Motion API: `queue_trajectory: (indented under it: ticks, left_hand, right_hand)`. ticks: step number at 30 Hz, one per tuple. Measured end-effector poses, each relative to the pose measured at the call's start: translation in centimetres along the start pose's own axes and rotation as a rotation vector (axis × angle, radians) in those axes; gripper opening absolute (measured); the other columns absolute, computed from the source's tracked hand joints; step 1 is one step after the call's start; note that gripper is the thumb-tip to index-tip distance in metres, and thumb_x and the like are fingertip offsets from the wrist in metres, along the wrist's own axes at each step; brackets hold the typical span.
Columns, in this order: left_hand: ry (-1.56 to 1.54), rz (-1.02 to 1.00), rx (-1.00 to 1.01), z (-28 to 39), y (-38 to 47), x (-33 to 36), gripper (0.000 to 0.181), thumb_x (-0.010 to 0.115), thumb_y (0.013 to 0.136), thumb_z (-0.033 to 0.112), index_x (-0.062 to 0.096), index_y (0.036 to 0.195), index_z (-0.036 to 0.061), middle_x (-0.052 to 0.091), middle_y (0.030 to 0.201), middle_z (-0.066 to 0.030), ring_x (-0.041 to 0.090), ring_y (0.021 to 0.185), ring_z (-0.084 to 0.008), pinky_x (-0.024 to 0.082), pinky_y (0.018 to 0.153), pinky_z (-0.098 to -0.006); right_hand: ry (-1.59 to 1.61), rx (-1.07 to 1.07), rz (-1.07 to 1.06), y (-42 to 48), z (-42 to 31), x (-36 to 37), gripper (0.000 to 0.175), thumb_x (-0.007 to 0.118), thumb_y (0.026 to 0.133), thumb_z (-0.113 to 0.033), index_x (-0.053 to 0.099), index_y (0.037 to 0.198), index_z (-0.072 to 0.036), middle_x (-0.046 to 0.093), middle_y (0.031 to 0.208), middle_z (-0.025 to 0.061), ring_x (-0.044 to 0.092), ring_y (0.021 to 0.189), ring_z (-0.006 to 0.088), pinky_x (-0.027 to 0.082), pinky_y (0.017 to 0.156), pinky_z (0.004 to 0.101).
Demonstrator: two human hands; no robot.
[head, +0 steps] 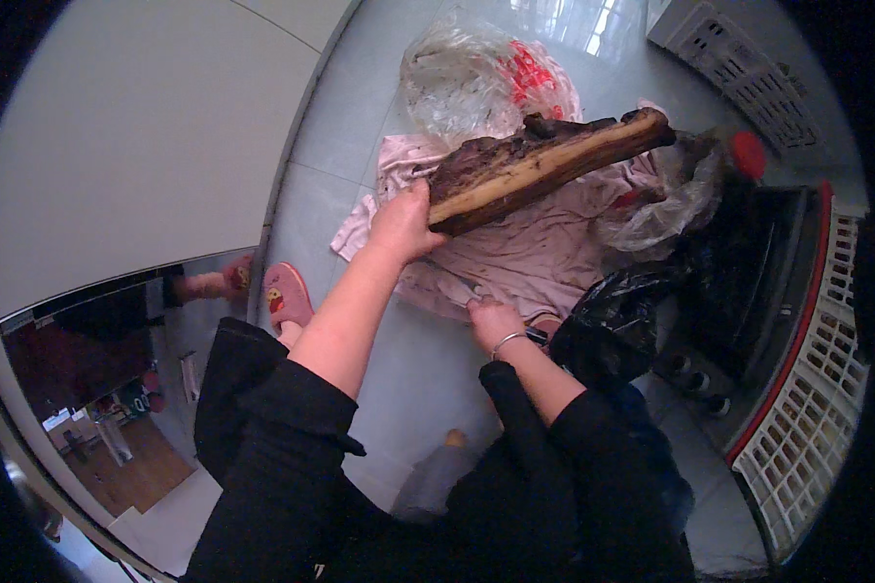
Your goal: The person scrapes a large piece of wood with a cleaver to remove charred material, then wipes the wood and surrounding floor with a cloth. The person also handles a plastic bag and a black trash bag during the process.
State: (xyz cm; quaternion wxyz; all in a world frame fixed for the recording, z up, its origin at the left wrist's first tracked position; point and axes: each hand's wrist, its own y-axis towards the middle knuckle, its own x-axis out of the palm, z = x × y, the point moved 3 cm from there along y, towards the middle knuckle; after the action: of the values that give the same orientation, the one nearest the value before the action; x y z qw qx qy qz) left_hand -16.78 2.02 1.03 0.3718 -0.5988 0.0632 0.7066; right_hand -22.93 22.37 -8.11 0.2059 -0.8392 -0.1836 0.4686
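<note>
My left hand (pixel 402 224) grips the near end of a long slab of dark cured meat (pixel 532 171). A pale yellow strip of fat or rind runs along its side. The slab slants up to the right above a crumpled pink cloth (pixel 514 251) on the floor. Lower down, my right hand (pixel 497 326) is closed around what looks like a knife (pixel 535 335). Its black handle end shows behind the fist, and part of a thin blade points left over the cloth's edge. Blade and meat are apart.
A clear plastic bag with red print (pixel 467 80) lies beyond the cloth. Another clear bag (pixel 656 218) and a black plastic bag (pixel 616 313) are at right, beside a countertop oven (pixel 744 291). White plastic baskets (pixel 802 430) line the right edge. A pink slipper (pixel 288 291) stands left.
</note>
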Motion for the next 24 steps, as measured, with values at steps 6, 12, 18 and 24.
queue_trajectory:
  ticks: [6,12,18,24]
  left_hand:
    - [-0.019,-0.007,-0.004,-0.1,0.0,0.2,0.064,0.08,0.056,0.025,0.044,0.103,-0.0004,0.061,0.094,-0.0221,0.059,0.09,-0.0384,0.049,0.077,-0.0444]
    - [-0.001,-0.067,-0.067,0.1,-0.1,-0.2,0.062,0.08,0.057,0.025,0.045,0.102,0.0008,0.061,0.095,-0.0207,0.061,0.09,-0.0364,0.05,0.076,-0.0436]
    - [-0.064,-0.047,-0.07,0.2,-0.4,-0.7,0.058,0.079,0.056,0.024,0.048,0.099,0.0007,0.063,0.088,-0.0196,0.062,0.084,-0.0362,0.051,0.072,-0.0441]
    - [-0.12,0.002,-0.127,0.2,-0.9,-0.2,0.048,0.075,0.057,0.019,0.052,0.095,0.0027,0.064,0.084,-0.017,0.064,0.08,-0.0346,0.052,0.07,-0.0443]
  right_hand:
    - [-0.048,0.062,0.129,-1.2,1.6,-0.3,0.018,0.05,0.08,-0.016,0.056,0.095,-0.01,0.059,0.092,0.0146,0.063,0.078,0.0309,0.052,0.063,0.0432]
    - [-0.054,-0.113,0.236,-7.4,4.7,-8.3,0.02,0.059,0.073,-0.015,0.056,0.093,-0.011,0.058,0.087,0.0124,0.061,0.075,0.0313,0.049,0.059,0.0437]
    - [0.028,-0.104,0.559,-14.5,6.0,-19.2,0.033,0.061,0.071,-0.007,0.055,0.104,-0.006,0.056,0.092,0.0161,0.059,0.078,0.0357,0.05,0.063,0.041]
    - [0.141,0.18,0.39,-10.0,-0.7,-21.8,0.049,0.052,0.073,-0.005,0.037,0.119,0.002,0.059,0.089,0.0285,0.058,0.079,0.0456,0.048,0.072,0.0491]
